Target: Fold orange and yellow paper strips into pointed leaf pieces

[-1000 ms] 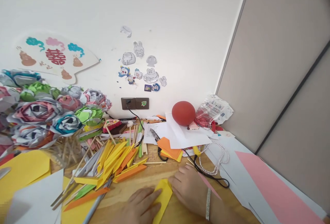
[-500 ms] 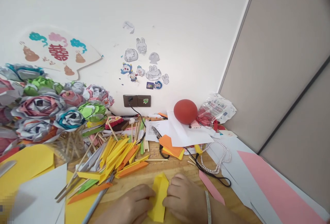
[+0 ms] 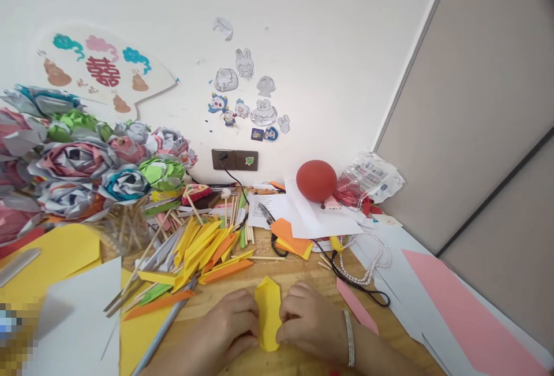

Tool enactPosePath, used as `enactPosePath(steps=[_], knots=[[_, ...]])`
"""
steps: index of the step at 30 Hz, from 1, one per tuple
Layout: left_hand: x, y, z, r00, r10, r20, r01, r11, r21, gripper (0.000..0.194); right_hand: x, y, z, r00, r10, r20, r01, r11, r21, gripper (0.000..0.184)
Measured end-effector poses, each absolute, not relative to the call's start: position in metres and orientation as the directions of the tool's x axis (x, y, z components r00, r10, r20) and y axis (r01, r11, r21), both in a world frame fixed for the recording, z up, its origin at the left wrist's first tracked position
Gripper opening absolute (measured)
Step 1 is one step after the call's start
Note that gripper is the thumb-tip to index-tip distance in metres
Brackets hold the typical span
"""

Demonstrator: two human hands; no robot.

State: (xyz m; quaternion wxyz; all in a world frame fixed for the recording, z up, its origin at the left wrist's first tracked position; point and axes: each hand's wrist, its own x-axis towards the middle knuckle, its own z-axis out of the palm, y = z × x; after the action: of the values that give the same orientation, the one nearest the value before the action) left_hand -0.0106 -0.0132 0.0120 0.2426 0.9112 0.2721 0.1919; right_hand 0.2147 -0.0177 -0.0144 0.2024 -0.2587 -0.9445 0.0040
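A yellow piece of paper (image 3: pixel 269 313) with clipped corners stands lengthwise between my two hands over the wooden table. My left hand (image 3: pixel 231 324) grips its left edge with curled fingers. On the opposite edge, my right hand (image 3: pixel 303 321) pinches the paper near its lower right side; a sparkly bracelet (image 3: pixel 349 337) circles that wrist. Left of my hands lies a heap of folded yellow and orange paper strips (image 3: pixel 203 252). Beyond the paper are several orange paper pieces (image 3: pixel 289 234) beside black-handled scissors (image 3: pixel 267 214).
Paper flowers (image 3: pixel 78 162) crowd the left side. A red balloon (image 3: pixel 316 181) rests on white sheets at the back. To the right are a pearl string (image 3: pixel 374 275), a black cord (image 3: pixel 366 292) and a pink sheet (image 3: pixel 459 301). A wall stands behind the table.
The view has tilted slightly, so the wall and table things sit higher. Both hands stay on the yellow paper, whose lower end now shows higher, with its edges drawn between my fingers.
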Motion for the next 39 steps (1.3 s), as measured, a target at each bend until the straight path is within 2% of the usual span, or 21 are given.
enactPosePath(steps=[2, 6, 10, 17, 25, 30, 32, 35, 37, 39], knots=[[-0.011, -0.011, 0.010, 0.778, 0.590, 0.217, 0.389, -0.723, 0.572, 0.016, 0.214, -0.016, -0.014, -0.782, 0.516, 0.349, 0.491, 0.855, -0.165, 0.006], [-0.010, -0.006, 0.004, 0.771, 0.599, 0.217, 0.363, -0.693, 0.623, 0.017, 0.212, -0.014, -0.014, -0.737, 0.614, 0.282, 0.516, 0.781, -0.352, 0.002], [-0.008, -0.005, -0.001, 0.749, 0.623, 0.225, 0.386, -0.686, 0.616, 0.017, 0.208, -0.014, -0.017, -0.634, 0.728, 0.261, 0.562, 0.666, -0.491, 0.010], [0.001, -0.007, -0.007, 0.666, 0.711, 0.226, 0.496, -0.648, 0.578, 0.012, 0.198, -0.012, -0.018, -0.498, 0.836, 0.230, 0.614, 0.527, -0.588, 0.019], [0.012, -0.011, -0.012, 0.577, 0.775, 0.257, 0.590, -0.613, 0.526, 0.012, 0.192, -0.014, -0.020, -0.447, 0.865, 0.229, 0.661, 0.492, -0.566, 0.016], [0.016, -0.012, -0.014, 0.557, 0.793, 0.248, 0.649, -0.602, 0.465, 0.011, 0.190, -0.017, -0.021, -0.410, 0.861, 0.302, 0.661, 0.509, -0.551, 0.016], [0.016, -0.011, -0.014, 0.559, 0.795, 0.235, 0.655, -0.598, 0.462, 0.011, 0.192, -0.019, -0.020, -0.457, 0.813, 0.360, 0.622, 0.581, -0.524, 0.010], [0.015, -0.011, -0.013, 0.556, 0.801, 0.222, 0.659, -0.587, 0.470, 0.011, 0.198, -0.020, -0.019, -0.639, 0.637, 0.431, 0.531, 0.771, -0.351, 0.004], [0.015, -0.013, -0.013, 0.552, 0.807, 0.211, 0.662, -0.578, 0.477, 0.011, 0.202, -0.022, -0.017, -0.766, 0.508, 0.394, 0.470, 0.861, -0.196, 0.010], [0.015, -0.014, -0.014, 0.550, 0.811, 0.201, 0.667, -0.571, 0.479, 0.011, 0.205, -0.024, -0.015, -0.848, 0.425, 0.315, 0.416, 0.904, -0.100, 0.012]])
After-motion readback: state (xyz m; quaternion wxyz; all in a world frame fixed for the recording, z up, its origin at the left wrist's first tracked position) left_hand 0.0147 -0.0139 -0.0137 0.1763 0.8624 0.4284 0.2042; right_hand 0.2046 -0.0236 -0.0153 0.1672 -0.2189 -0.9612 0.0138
